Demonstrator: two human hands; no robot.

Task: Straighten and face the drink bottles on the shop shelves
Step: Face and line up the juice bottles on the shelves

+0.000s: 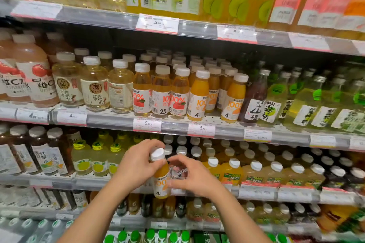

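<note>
Left grip point(136, 165) curled round the neck of the orange juice bottle point(162, 181), held upright; right grip point(189, 175) just beside it, pinching a blurred smaller item.

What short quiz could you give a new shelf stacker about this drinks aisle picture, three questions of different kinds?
1. True or false: the left hand grips the orange juice bottle near its neck.
2. Which cap colour does that bottle have? A green, B white, C yellow.
3. Fill in: the right hand is at the bottle's ____ side as the camera sees it.

Key: 1 true. 2 B, a white cap. 3 right; whether its fingers close on the bottle is unclear.
</note>
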